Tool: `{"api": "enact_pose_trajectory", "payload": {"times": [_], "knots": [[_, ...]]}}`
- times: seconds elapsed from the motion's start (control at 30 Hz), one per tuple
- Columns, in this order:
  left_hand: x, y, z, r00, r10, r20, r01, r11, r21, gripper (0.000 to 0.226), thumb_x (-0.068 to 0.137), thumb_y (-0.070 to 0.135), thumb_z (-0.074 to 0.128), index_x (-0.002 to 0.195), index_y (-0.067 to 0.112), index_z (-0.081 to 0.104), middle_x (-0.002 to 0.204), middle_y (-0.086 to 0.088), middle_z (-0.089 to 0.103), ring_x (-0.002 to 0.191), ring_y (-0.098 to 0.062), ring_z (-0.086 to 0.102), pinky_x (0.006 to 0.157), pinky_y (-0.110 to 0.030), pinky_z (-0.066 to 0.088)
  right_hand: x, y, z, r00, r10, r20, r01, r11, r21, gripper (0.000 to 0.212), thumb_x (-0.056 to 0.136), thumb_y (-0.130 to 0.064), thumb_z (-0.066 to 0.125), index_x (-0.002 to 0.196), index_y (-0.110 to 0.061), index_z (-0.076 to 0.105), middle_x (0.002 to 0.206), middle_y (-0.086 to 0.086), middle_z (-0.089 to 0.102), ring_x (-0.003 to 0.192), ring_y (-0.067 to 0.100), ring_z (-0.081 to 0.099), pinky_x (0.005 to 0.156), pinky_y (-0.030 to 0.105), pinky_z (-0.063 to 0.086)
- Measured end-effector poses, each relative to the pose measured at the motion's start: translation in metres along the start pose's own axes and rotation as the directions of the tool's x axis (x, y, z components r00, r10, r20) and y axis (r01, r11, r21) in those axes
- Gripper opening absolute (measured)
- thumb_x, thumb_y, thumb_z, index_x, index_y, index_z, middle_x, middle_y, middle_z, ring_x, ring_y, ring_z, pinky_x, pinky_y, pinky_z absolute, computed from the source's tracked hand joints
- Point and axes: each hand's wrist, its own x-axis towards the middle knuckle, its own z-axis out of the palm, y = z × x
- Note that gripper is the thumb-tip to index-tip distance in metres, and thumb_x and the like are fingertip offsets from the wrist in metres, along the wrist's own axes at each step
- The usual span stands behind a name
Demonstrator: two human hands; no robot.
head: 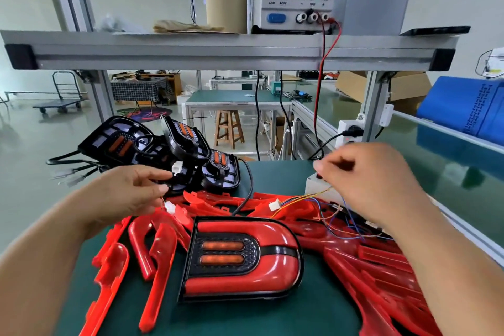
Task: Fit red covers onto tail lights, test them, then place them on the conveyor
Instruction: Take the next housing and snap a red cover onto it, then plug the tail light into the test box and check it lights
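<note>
head view: red-covered black tail light (242, 259) lies mid green desk (321, 314) as left hand (131, 194) pinches a small white plug (171, 208) and blurred right hand (368, 180), grip unclear, nears white test box (313, 189); seemingly the testing step, the plug next needing its mate.

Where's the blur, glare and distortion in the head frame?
Head view: right hand smears with motion at its fingertips; left hand, pinching the lead of a white plug connector, is sharper. Head view: highlights streak the glossy red-covered tail light. Head view: the grey aluminium shelf beam bows from lens distortion.
</note>
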Motion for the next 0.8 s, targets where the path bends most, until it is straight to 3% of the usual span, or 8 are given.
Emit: {"api": "enact_pose_trajectory", "payload": {"times": [0.1, 0.27, 0.37, 0.47, 0.53, 0.6, 0.7, 0.8], "knots": [[0.017, 0.005, 0.007, 0.999, -0.024, -0.036, 0.028, 0.995, 0.098, 0.022, 0.092, 0.007, 0.063, 0.112, 0.014, 0.068, 0.085, -0.013, 0.069, 0.078, -0.022, 0.068, 0.075, -0.033, 0.058, 0.047, 0.002, 0.030, 0.970, -0.009, 0.243, 0.087, 0.946, -0.313, 0.041, 0.091, -0.033, 0.060, 0.055, -0.013, 0.057, 0.061, 0.005, 0.059, 0.065, 0.025, 0.055, 0.056, 0.027, 0.038], [0.046, 0.018, 0.045, 0.998, -0.025, 0.056, 0.007, 0.952, 0.306, 0.019, 0.092, 0.009, 0.062, 0.109, 0.013, 0.072, 0.077, -0.006, 0.070, 0.054, -0.005, 0.060, 0.049, -0.014, 0.046, 0.060, 0.016, 0.089, 0.891, 0.125, 0.436, 0.151, 0.824, -0.546, 0.017, 0.088, -0.028, 0.062, 0.079, -0.014, 0.060, 0.080, 0.002, 0.057, 0.073, 0.024, 0.053, 0.061, 0.027, 0.038], [0.063, 0.031, 0.078, 0.993, 0.001, 0.114, -0.050, 0.905, 0.423, 0.021, 0.093, 0.013, 0.062, 0.110, 0.013, 0.073, 0.095, -0.009, 0.072, 0.068, -0.010, 0.063, 0.066, -0.021, 0.053, 0.053, 0.026, 0.101, 0.886, 0.146, 0.439, 0.172, 0.776, -0.607, 0.019, 0.088, -0.035, 0.060, 0.098, -0.020, 0.063, 0.108, 0.004, 0.065, 0.099, 0.028, 0.060, 0.072, 0.032, 0.036], [0.075, 0.041, 0.111, 0.960, -0.071, 0.270, -0.134, 0.731, 0.669, 0.031, 0.097, 0.024, 0.058, 0.122, 0.010, 0.068, 0.119, -0.009, 0.069, 0.105, -0.022, 0.066, 0.092, -0.028, 0.049, 0.048, 0.036, 0.106, 0.909, 0.114, 0.400, 0.161, 0.791, -0.590, 0.019, 0.089, -0.028, 0.058, 0.104, -0.019, 0.066, 0.110, 0.006, 0.066, 0.104, 0.029, 0.060, 0.077, 0.033, 0.038], [0.078, 0.043, 0.127, 0.932, -0.180, 0.315, -0.171, 0.549, 0.818, 0.036, 0.096, 0.030, 0.059, 0.121, 0.004, 0.066, 0.123, -0.013, 0.065, 0.110, -0.028, 0.063, 0.093, -0.032, 0.048, 0.046, 0.039, 0.103, 0.928, 0.102, 0.359, 0.132, 0.809, -0.572, 0.015, 0.088, -0.021, 0.057, 0.100, -0.020, 0.067, 0.106, 0.005, 0.066, 0.101, 0.028, 0.062, 0.071, 0.031, 0.037], [0.081, 0.042, 0.132, 0.924, -0.221, 0.311, -0.172, 0.486, 0.857, 0.030, 0.094, 0.024, 0.060, 0.114, 0.002, 0.068, 0.117, -0.014, 0.068, 0.104, -0.029, 0.065, 0.088, -0.033, 0.050, 0.045, 0.041, 0.100, 0.933, 0.105, 0.345, 0.107, 0.832, -0.544, 0.015, 0.088, -0.017, 0.055, 0.097, -0.022, 0.065, 0.103, 0.003, 0.065, 0.098, 0.027, 0.061, 0.066, 0.030, 0.035], [0.085, 0.042, 0.123, 0.935, -0.231, 0.269, -0.015, 0.732, 0.681, 0.020, 0.093, 0.006, 0.053, 0.109, 0.005, 0.065, 0.085, -0.010, 0.065, 0.074, -0.022, 0.062, 0.086, -0.034, 0.051, 0.047, 0.045, 0.095, 0.940, 0.106, 0.325, 0.067, 0.875, -0.479, 0.010, 0.090, -0.016, 0.051, 0.091, -0.024, 0.056, 0.096, 0.003, 0.060, 0.088, 0.026, 0.057, 0.061, 0.031, 0.035], [0.081, 0.047, 0.104, 0.918, -0.282, 0.279, 0.276, 0.959, 0.061, 0.023, 0.093, -0.005, 0.048, 0.106, 0.009, 0.060, 0.078, -0.006, 0.058, 0.060, -0.015, 0.061, 0.071, -0.037, 0.055, 0.049, 0.051, 0.093, 0.947, 0.117, 0.299, 0.023, 0.904, -0.427, 0.007, 0.092, -0.018, 0.050, 0.087, -0.023, 0.048, 0.084, -0.001, 0.050, 0.079, 0.023, 0.050, 0.051, 0.030, 0.030]]}}
